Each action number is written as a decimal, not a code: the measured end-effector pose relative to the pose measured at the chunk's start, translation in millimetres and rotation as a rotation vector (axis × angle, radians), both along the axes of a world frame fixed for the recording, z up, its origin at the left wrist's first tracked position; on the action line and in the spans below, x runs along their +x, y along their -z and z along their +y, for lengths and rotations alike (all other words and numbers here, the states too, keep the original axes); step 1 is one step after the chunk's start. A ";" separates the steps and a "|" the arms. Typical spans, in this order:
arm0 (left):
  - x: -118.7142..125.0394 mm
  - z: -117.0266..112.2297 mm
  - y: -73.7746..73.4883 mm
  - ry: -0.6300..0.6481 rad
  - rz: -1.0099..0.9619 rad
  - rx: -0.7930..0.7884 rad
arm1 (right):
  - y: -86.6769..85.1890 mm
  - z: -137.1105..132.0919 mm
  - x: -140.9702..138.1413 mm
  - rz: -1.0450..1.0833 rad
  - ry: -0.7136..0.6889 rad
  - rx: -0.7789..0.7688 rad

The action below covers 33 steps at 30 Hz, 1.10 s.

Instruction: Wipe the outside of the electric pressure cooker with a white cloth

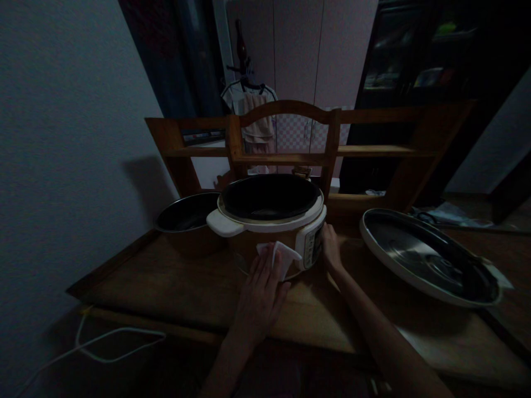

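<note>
A white-rimmed electric cooker (265,225) stands lidless on a wooden desk, its inside dark. My left hand (261,290) presses a folded white cloth or tissue (286,257) against the cooker's front, fingers laid over it. Against the cooker's right side, just beyond the control panel (312,246), my right hand (332,246) holds on, with its fingertips partly hidden. To the left sits a dark round pot (186,235). The cooker's large round lid (384,254) lies at the right, its metal inner face turned up.
A wooden shelf frame (286,160) rises along the desk's back. At the left, a white cord (120,330) hangs by the desk edge near the wall (83,166). Clothes (255,110) hang behind the frame, before pale wardrobe doors (296,55). The room is dim.
</note>
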<state>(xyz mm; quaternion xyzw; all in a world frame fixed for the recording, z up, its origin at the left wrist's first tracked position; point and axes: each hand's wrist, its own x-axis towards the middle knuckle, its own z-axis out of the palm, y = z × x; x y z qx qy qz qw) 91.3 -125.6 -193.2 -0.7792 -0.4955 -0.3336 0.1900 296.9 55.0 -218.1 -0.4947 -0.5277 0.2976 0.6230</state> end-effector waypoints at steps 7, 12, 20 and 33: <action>10.3 10.3 -34.9 0.014 -0.202 0.021 | -0.8 0.1 0.9 -0.002 -0.010 -0.024; 17.0 11.6 -33.4 0.030 -0.194 0.040 | 1.2 1.8 1.2 -0.002 -0.009 -0.024; 9.8 3.6 -7.6 0.010 -0.042 0.022 | -1.6 -2.1 0.9 -0.009 -0.009 -0.023; 9.0 -29.4 -15.0 0.030 -0.639 0.024 | -1.6 -0.9 1.6 -0.029 0.003 -0.021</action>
